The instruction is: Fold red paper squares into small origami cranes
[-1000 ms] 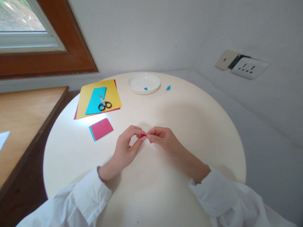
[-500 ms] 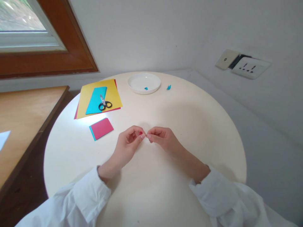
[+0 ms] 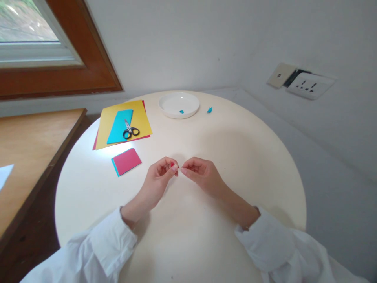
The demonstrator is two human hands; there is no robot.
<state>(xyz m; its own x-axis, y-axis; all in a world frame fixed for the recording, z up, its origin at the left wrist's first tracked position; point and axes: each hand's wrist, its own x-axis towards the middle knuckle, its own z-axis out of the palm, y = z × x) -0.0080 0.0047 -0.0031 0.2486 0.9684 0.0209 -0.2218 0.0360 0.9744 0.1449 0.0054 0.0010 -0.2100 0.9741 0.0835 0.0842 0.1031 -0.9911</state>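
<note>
My left hand [image 3: 157, 177], near the middle of the table, is closed in a pinch on a tiny red folded piece of paper [image 3: 172, 164]. Most of that piece is hidden by the thumb and fingers. Just to its right, my right hand [image 3: 204, 175] has its thumb and forefinger pressed together, with the tips close to the left fingertips. Whatever lies between the right fingertips is too small to make out. A stack of small red and blue paper rectangles [image 3: 127, 161] lies left of my left hand.
Small scissors [image 3: 129, 131] rest on a blue paper strip [image 3: 116, 127] and a yellow sheet [image 3: 144, 122], with red paper beneath. A white plate [image 3: 165, 110] at the back of the round table [image 3: 182, 243] holds a blue scrap [image 3: 182, 112]. Beside it lies a folded blue paper piece [image 3: 209, 110].
My fingertips, earlier meeting on the red piece, have drawn slightly apart. The red piece has shifted a little left, deeper into my left hand's grip.
</note>
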